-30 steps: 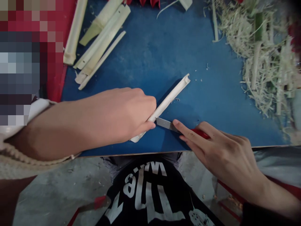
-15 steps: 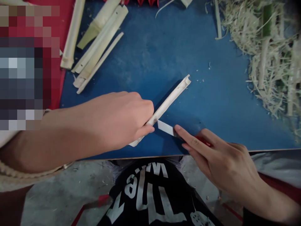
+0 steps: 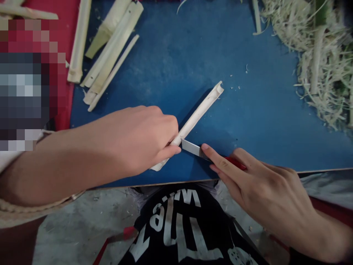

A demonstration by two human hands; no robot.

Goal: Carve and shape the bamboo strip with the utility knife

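A pale split bamboo strip [image 3: 197, 113] lies slantwise near the front edge of the blue table, its hollow far end pointing up and right. My left hand [image 3: 143, 141] is closed around its lower part, with the near end showing below the thumb. In my right hand [image 3: 256, 180] is a red-handled utility knife [image 3: 193, 148], the index finger stretched along it toward the blade. The blade tip touches the strip's edge, just right of my left thumb. My right palm hides most of the handle.
Several split bamboo pieces [image 3: 113, 48] lie at the upper left, by a red surface [image 3: 62, 110]. Tangled bamboo shavings [image 3: 328, 77] with some stalks cover the upper right. The blue table [image 3: 165, 55] ends at its front edge before my body. A blurred-out patch covers the far left.
The knife blade has moved slightly left and up, now meeting the strip close to my left thumb. My left hand stays on the strip. The view has shifted a little.
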